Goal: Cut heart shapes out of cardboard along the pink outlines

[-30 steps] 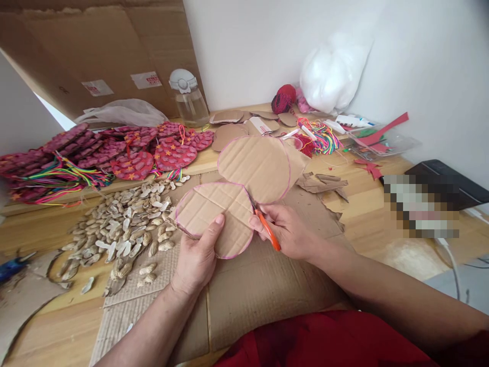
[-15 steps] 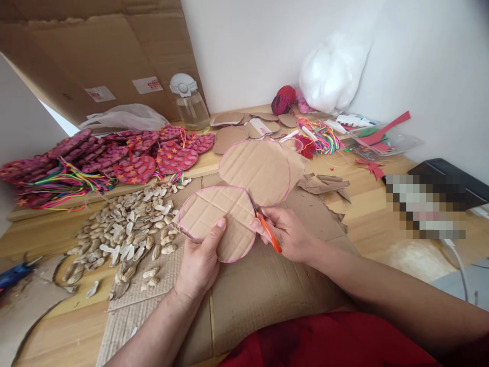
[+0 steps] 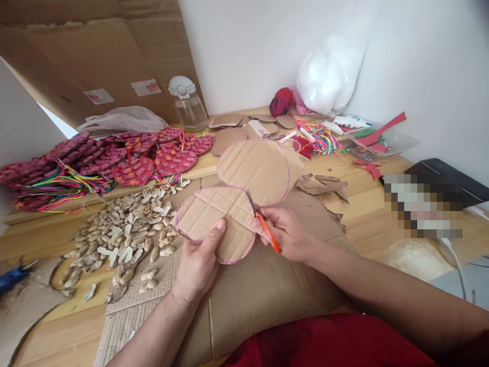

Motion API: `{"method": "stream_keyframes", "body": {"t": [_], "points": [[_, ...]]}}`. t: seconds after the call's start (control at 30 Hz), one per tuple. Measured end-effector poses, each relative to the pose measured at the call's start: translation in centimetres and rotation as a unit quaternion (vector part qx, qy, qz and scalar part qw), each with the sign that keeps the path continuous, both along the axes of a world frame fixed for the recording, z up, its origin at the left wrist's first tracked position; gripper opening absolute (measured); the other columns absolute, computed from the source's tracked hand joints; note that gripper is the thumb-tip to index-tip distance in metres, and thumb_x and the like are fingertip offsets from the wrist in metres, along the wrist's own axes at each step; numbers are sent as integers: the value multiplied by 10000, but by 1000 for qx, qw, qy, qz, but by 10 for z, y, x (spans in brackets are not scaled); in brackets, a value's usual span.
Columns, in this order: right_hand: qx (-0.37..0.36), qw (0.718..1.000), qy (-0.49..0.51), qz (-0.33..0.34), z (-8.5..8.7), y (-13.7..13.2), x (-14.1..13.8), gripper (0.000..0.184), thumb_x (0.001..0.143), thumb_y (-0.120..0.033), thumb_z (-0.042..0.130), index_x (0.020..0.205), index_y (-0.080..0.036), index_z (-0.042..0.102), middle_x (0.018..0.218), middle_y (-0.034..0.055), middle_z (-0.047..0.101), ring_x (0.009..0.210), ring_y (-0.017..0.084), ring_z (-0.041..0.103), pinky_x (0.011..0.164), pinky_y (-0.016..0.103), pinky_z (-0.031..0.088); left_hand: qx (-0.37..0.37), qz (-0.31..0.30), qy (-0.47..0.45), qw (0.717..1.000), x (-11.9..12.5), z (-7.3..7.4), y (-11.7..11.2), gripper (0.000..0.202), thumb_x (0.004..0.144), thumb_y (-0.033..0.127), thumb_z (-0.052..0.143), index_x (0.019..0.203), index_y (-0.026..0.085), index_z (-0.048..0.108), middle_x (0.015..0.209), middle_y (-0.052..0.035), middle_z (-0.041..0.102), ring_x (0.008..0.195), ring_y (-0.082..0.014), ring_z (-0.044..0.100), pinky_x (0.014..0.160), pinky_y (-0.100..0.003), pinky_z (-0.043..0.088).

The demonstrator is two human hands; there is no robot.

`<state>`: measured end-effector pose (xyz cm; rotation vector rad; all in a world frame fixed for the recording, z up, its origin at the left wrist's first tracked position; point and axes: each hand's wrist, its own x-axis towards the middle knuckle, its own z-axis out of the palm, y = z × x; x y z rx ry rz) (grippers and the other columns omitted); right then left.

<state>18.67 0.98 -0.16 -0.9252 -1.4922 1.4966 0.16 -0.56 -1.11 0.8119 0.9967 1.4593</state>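
My left hand (image 3: pixel 200 262) grips the lower edge of a piece of cardboard (image 3: pixel 208 211), thumb on top and fingers underneath. Pink lines trace rounded outlines on it, one on the near lobe and one on the far lobe (image 3: pixel 254 171). In my right hand (image 3: pixel 284 234) are scissors with orange handles (image 3: pixel 269 234), fingers wrapped round them. Their blades lie in the notch between the two lobes, partly hidden by the cardboard. A larger cardboard sheet (image 3: pixel 263 295) lies flat under both hands.
Peanut shells (image 3: pixel 122 239) spread over the left side. Behind them lie red decorated pieces (image 3: pixel 133 153) with coloured cords. A water bottle (image 3: pixel 189 104), cut cardboard shapes (image 3: pixel 229 140) and yarn (image 3: pixel 280 102) stand at the back. Cardboard scraps (image 3: pixel 323 186) and a black box (image 3: pixel 449 181) are right.
The view has shifted very slightly. Both hands keep their hold, and the cardboard and scissors stay in nearly the same place.
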Motion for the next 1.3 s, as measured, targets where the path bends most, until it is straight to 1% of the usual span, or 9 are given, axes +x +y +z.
{"method": "stream_keyframes", "body": {"t": [0.17, 0.3, 0.47, 0.6, 0.67, 0.8, 0.9, 1.13, 1.3], "points": [[-4, 1000, 3, -2, -2, 1, 0, 330, 920, -402, 664, 723, -196, 499, 590, -64, 426, 526, 90, 369, 523, 249, 284, 3, 14, 12, 1000, -1, -2, 0, 657, 819, 282, 783, 1431, 270, 548, 1470, -76, 574, 1354, -286, 525, 1093, -398, 474], [-22, 1000, 4, -7, -3, 0, 0, 347, 924, -406, 657, 714, -198, 476, 584, -67, 414, 524, 88, 358, 515, 250, 260, 15, 24, 26, 999, -1, -5, 1, 639, 832, 266, 773, 1430, 267, 548, 1468, -71, 574, 1357, -273, 521, 1099, -379, 466], [-22, 1000, 15, -6, 1, -1, -1, 396, 895, -432, 686, 673, -197, 456, 576, -68, 399, 527, 87, 355, 516, 255, 256, 5, 20, 15, 1000, -2, -5, -1, 614, 843, 269, 763, 1422, 269, 557, 1438, -76, 600, 1333, -288, 545, 1073, -413, 495], [-13, 1000, 27, 1, 3, 0, -1, 361, 897, -409, 687, 690, -196, 482, 585, -70, 404, 529, 88, 358, 518, 257, 260, 0, 23, 5, 1000, -1, -3, -2, 627, 834, 271, 772, 1424, 271, 560, 1442, -78, 596, 1337, -289, 542, 1073, -408, 496], [-6, 1000, 15, -1, 4, 0, -1, 355, 900, -395, 685, 686, -194, 486, 589, -69, 402, 532, 89, 365, 518, 258, 258, -4, 25, -1, 1000, -1, -2, -2, 643, 827, 271, 779, 1429, 277, 554, 1454, -75, 586, 1340, -288, 538, 1074, -403, 496], [15, 1000, -17, -8, 6, 0, 0, 364, 905, -380, 680, 666, -190, 482, 595, -65, 402, 544, 90, 383, 531, 259, 272, -12, 23, -9, 1000, 0, -1, -1, 642, 820, 280, 782, 1423, 279, 560, 1462, -76, 579, 1341, -302, 537, 1106, -442, 466], [13, 1000, -28, -5, 8, 0, 1, 347, 915, -393, 663, 689, -187, 500, 593, -63, 406, 546, 93, 390, 534, 260, 273, -14, 18, -5, 1000, 1, 0, -1, 626, 820, 295, 780, 1409, 277, 571, 1463, -73, 580, 1349, -303, 530, 1124, -449, 443], [1, 1000, -4, 9, 6, 2, 2, 352, 927, -412, 644, 704, -190, 486, 588, -66, 386, 539, 88, 347, 524, 255, 259, -16, 14, -11, 1000, 4, 1, -3, 648, 813, 302, 784, 1420, 280, 560, 1465, -78, 578, 1364, -299, 515, 1121, -442, 447], [19, 999, -30, 11, 6, 1, 3, 356, 932, -404, 633, 697, -189, 473, 616, -61, 352, 563, 90, 310, 523, 254, 236, -14, 9, -14, 1000, 2, -1, -2, 624, 822, 291, 776, 1411, 273, 571, 1464, -83, 578, 1359, -303, 519, 1119, -450, 448]]}}
